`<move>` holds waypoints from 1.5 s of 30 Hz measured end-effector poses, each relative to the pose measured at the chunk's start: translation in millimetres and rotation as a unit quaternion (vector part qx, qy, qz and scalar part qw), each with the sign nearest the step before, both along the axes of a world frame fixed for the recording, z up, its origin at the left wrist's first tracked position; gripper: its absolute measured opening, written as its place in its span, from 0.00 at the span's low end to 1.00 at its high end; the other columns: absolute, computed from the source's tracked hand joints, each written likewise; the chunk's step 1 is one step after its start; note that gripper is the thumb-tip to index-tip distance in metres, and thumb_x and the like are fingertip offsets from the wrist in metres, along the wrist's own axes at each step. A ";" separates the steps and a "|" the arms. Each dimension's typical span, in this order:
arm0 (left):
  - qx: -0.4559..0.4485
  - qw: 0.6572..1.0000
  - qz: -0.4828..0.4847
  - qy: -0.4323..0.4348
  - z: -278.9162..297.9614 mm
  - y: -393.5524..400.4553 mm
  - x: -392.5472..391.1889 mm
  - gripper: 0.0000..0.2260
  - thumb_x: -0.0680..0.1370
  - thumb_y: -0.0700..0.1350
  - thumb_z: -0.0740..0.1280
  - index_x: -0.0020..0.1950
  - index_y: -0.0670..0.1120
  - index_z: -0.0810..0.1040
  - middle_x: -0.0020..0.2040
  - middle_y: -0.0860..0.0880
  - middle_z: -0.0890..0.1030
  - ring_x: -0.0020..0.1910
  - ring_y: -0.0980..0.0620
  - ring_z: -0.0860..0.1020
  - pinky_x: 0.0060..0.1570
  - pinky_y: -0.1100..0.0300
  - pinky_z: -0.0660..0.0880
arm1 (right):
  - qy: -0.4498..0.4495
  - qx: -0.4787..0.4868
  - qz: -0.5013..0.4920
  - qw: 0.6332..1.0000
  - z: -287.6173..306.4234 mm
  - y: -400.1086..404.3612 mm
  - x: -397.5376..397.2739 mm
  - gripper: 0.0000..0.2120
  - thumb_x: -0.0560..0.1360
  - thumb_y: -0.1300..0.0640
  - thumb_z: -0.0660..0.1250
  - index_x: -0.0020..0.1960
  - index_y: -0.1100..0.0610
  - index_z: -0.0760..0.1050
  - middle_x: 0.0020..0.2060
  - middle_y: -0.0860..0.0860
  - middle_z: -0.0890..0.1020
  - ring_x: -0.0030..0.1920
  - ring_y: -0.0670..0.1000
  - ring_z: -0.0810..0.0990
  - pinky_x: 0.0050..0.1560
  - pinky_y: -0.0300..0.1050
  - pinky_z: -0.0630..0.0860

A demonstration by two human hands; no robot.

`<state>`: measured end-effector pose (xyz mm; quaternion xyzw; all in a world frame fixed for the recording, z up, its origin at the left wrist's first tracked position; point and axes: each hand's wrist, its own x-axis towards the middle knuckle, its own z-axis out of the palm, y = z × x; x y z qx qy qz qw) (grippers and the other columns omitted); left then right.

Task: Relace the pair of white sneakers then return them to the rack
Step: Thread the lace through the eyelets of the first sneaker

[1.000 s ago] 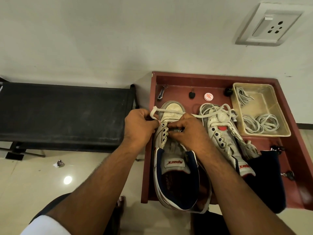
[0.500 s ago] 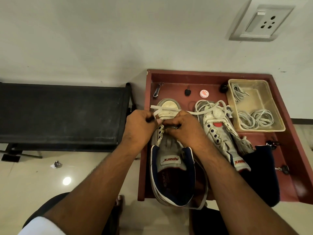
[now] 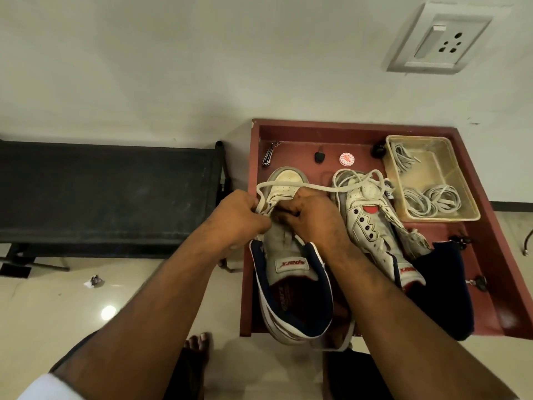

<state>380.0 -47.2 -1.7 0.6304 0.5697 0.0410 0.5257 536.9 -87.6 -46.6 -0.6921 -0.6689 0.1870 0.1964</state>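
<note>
My left hand (image 3: 235,219) and right hand (image 3: 310,216) each pinch the lace (image 3: 300,186) over the sneaker (image 3: 288,255). It's limp and light, I'd guess, so grip near the tip.

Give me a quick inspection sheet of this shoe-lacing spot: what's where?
Surface: red tray-top table against the wall.
Job's things: near sneaker, white lace trailing to the second sneaker.
Clutter: plastic tub holding spare laces; nail clipper; round red tin; keys; dark cloth.
Grippers: left hand and right hand both pinch the lace.
Cables: nothing seen.
Surroundings: black bench, wall socket, tiled floor.
</note>
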 end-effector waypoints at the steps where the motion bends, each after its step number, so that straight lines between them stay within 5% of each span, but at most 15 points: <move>1: -0.007 1.000 -0.003 -0.008 0.8 0.3 -1.0 0.02 0.74 0.35 0.70 0.43 0.38 0.82 0.35 0.44 0.79 0.29 0.54 0.73 0.32 0.59 0.72 | -0.018 0.020 0.002 1.000 -0.1 0.6 -1.7 0.08 0.73 0.52 0.72 0.51 0.52 0.85 0.41 0.52 0.78 0.45 0.54 0.78 0.44 0.52 0.77; 7: -0.029 0.997 0.048 -0.045 -1.5 1.5 -3.3 0.05 0.71 0.32 0.70 0.46 0.37 0.83 0.37 0.43 0.80 0.30 0.53 0.74 0.29 0.62 0.71 | -0.055 0.050 0.008 0.997 -3.5 4.1 -5.1 0.03 0.71 0.56 0.72 0.42 0.56 0.83 0.37 0.51 0.78 0.40 0.55 0.78 0.44 0.53 0.75; 11: 0.071 0.995 0.074 -0.018 -9.5 -6.9 2.6 0.09 0.70 0.43 0.75 0.48 0.47 0.79 0.41 0.51 0.81 0.39 0.53 0.80 0.36 0.61 0.76 | -0.057 -0.009 0.043 0.997 5.3 6.8 1.2 0.06 0.73 0.55 0.68 0.42 0.57 0.81 0.39 0.50 0.76 0.41 0.53 0.77 0.42 0.48 0.72; 16: 0.113 0.990 0.078 0.023 -17.5 -6.9 4.2 0.17 0.71 0.47 0.75 0.28 0.46 0.72 0.25 0.49 0.71 0.24 0.53 0.69 0.28 0.59 0.68 | -0.056 -0.138 0.132 0.980 33.1 10.6 11.2 0.07 0.76 0.61 0.65 0.49 0.58 0.82 0.45 0.49 0.75 0.48 0.52 0.77 0.49 0.49 0.75; 22: 0.126 0.988 0.087 -0.005 -15.0 -12.6 6.9 0.16 0.74 0.46 0.74 0.29 0.45 0.74 0.29 0.47 0.76 0.29 0.50 0.74 0.35 0.54 0.76 | -0.112 -0.166 0.233 0.952 84.3 -23.9 9.2 0.06 0.76 0.63 0.63 0.49 0.58 0.78 0.42 0.43 0.70 0.48 0.48 0.74 0.51 0.44 0.72; 25: 0.138 0.985 0.100 -0.013 -15.2 -13.1 6.4 0.19 0.73 0.44 0.74 0.26 0.45 0.70 0.26 0.48 0.72 0.25 0.51 0.71 0.30 0.57 0.72 | -0.133 -0.157 0.278 0.938 105.7 -62.4 -3.2 0.08 0.77 0.62 0.62 0.50 0.56 0.79 0.46 0.45 0.72 0.50 0.47 0.73 0.54 0.45 0.73; 29: 0.156 0.982 0.103 -0.012 -13.9 -16.9 5.1 0.20 0.72 0.43 0.73 0.25 0.46 0.66 0.25 0.49 0.69 0.25 0.51 0.69 0.27 0.62 0.65 | -0.091 -0.196 0.285 0.934 130.1 -116.7 -18.3 0.07 0.80 0.59 0.61 0.52 0.54 0.78 0.47 0.43 0.70 0.49 0.41 0.69 0.48 0.33 0.68; 34: 0.178 0.979 0.098 -0.008 -14.1 -22.8 4.5 0.19 0.73 0.44 0.73 0.27 0.45 0.68 0.25 0.51 0.70 0.23 0.54 0.68 0.25 0.62 0.65 | -0.037 -0.250 0.356 0.900 125.7 -171.7 -40.3 0.06 0.79 0.57 0.61 0.49 0.52 0.77 0.49 0.45 0.73 0.52 0.45 0.72 0.53 0.47 0.74; 40: 0.164 0.983 0.068 -0.044 -17.7 -15.6 -2.4 0.16 0.71 0.42 0.75 0.27 0.45 0.72 0.27 0.47 0.74 0.28 0.50 0.72 0.34 0.56 0.72 | 0.006 -0.234 0.198 0.952 90.5 -179.2 -16.1 0.14 0.76 0.48 0.68 0.60 0.47 0.77 0.54 0.41 0.74 0.54 0.40 0.74 0.54 0.41 0.74; 45: 0.144 0.985 0.063 -0.071 -23.8 -11.3 -3.7 0.11 0.70 0.43 0.77 0.32 0.42 0.79 0.30 0.46 0.78 0.31 0.51 0.75 0.35 0.57 0.72 | -0.045 -0.261 0.116 0.957 49.0 -171.4 13.8 0.08 0.73 0.58 0.70 0.51 0.50 0.84 0.44 0.42 0.80 0.47 0.44 0.79 0.52 0.45 0.76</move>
